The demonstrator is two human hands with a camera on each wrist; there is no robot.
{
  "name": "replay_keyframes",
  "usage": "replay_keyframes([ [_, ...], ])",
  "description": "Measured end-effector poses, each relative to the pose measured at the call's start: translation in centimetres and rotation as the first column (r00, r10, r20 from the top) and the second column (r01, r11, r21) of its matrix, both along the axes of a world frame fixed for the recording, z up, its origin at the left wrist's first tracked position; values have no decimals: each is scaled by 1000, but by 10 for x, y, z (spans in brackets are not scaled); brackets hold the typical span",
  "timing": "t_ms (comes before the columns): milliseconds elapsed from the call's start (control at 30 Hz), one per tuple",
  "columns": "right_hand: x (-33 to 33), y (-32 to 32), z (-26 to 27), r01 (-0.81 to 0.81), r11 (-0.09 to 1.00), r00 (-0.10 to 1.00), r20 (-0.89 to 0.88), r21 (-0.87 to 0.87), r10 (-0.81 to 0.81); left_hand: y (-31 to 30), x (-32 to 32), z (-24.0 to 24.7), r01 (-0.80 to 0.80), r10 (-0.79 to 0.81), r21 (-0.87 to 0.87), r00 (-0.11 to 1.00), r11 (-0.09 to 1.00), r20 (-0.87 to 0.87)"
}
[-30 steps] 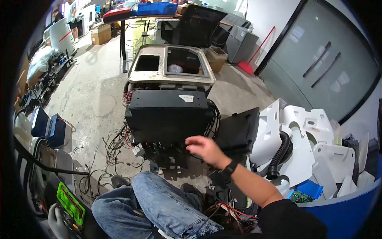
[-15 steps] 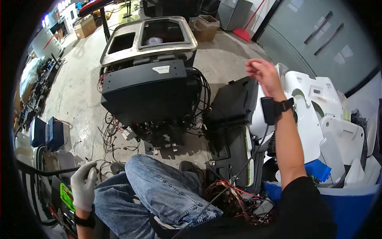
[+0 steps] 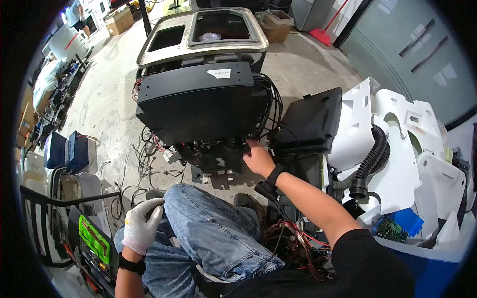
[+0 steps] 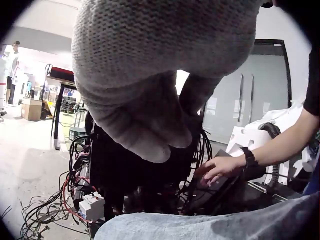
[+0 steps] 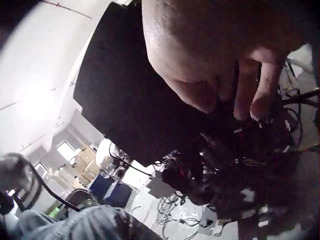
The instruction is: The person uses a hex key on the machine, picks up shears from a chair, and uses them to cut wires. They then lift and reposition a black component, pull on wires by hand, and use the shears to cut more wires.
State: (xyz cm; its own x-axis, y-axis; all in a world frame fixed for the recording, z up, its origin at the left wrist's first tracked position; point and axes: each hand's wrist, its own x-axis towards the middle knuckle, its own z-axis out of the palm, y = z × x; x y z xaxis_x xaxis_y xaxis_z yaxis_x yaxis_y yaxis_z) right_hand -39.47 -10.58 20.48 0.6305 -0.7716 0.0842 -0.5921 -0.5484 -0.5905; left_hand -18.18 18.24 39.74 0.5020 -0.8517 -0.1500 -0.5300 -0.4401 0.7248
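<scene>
My bare right hand [image 3: 259, 160] is at the lower right edge of a large black metal box [image 3: 201, 110] with a white label on top. In the right wrist view its fingers [image 5: 244, 95] point down among dark parts and wiring under the box. Nothing shows gripped there, though shadow hides much around the fingertips. Black cables [image 3: 275, 102] hang down the box's right side, beside that hand. My left hand [image 3: 141, 224], in a white knit glove, hovers by my left knee with loosely bent fingers and no visible object in them.
Loose wires [image 3: 144, 164] lie on the floor left of the box. A black panel [image 3: 310, 119] and white plastic covers [image 3: 355, 124] with a ribbed black hose [image 3: 373, 161] are piled at right. A bright green tray [image 3: 93, 238] sits at lower left. Red wires [image 3: 298, 236] lie below my right forearm.
My right hand swung out right over the black panel, then came back to the box's lower right edge. My left hand rose from beside the green tray and moved right to my knee.
</scene>
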Motion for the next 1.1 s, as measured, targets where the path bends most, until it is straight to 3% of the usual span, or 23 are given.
replay_keyframes([
  [133, 20, -12, -44, 127, 990, 988, -79, -55, -131, 6, 1, -1, 1, -1, 5, 999, 1000, -34],
  [200, 30, -18, -62, 275, 960, 961, 49, -51, -273, 9, 2, -4, -15, 16, 23, 998, 1000, -65],
  [233, 35, -23, -49, 332, 915, 941, -14, 231, -338, 10, 3, -6, -9, 10, 20, 999, 1000, -41],
  [267, 38, -33, -56, 334, 914, 941, -17, 230, -339, 11, 3, -7, -2, 2, 17, 1000, 1000, -18],
  [333, 42, -45, -65, 340, 907, 933, -211, 249, -292, 12, 4, -9, -1, 2, 15, 1000, 1000, -28],
  [400, 40, -44, -72, 314, 936, 938, -207, 158, -280, 14, 5, -9, -5, 6, 15, 999, 1000, -38],
  [467, 37, -40, -76, 280, 958, 960, -29, 60, -279, 13, 6, -9, -6, 6, 10, 999, 1000, -46],
  [500, 32, -44, -74, 279, 959, 960, -32, 59, -277, 13, 8, -10, -20, 22, 30, 997, 999, -77],
  [567, 22, -53, -52, 108, 865, 980, 92, 490, -174, 13, 9, -11, -16, 17, 24, 998, 1000, -64],
  [600, 21, -56, -43, 107, 865, 981, 88, 491, -172, 12, 9, -11, -8, 9, 18, 999, 1000, -47],
  [667, 19, -55, -33, 74, 989, 978, -203, 126, -47, 14, 9, -12, -10, 13, 35, 998, 999, -68],
  [700, 18, -50, -43, 63, 989, 984, -157, -131, -83, 13, 9, -13, -16, 21, 51, 996, 999, -87],
  [733, 23, -50, -53, 61, 990, 984, -161, -130, -81, 13, 8, -14, -18, 22, 52, 996, 998, -91],
  [800, 34, -54, -74, 284, 959, 944, -169, -28, -284, 12, 9, -16, -10, 15, 50, 995, 999, -96],
  [833, 39, -53, -71, 183, 970, 982, -86, 162, -171, 13, 10, -16, -13, 18, 53, 995, 999, -98],
  [867, 40, -48, -68, 184, 969, 981, -90, 166, -171, 13, 10, -16, -6, 10, 48, 996, 999, -86],
  [900, 42, -45, -64, 179, 854, 965, 81, 489, -248, 12, 10, -16, 1, 2, 38, 997, 999, -73],
  [933, 43, -41, -51, 93, 654, 905, 211, 750, -371, 11, 11, -17, 2, 0, 37, 997, 999, -79],
  [967, 38, -43, -52, 102, 654, 905, 203, 749, -374, 11, 12, -19, -5, 9, 45, 996, 999, -92],
  [1033, 28, -49, -55, -216, 252, 729, 328, 943, -601, 9, 13, -21, -4, 10, 69, 995, 998, -98],
  [1067, 25, -50, -62, -210, 252, 730, 323, 945, -603, 9, 13, -24, -1, 8, 70, 995, 998, -103],
  [1100, 23, -47, -70, -124, 351, 753, 318, 928, -575, 10, 14, -28, 17, -10, 66, 996, 998, -93],
])
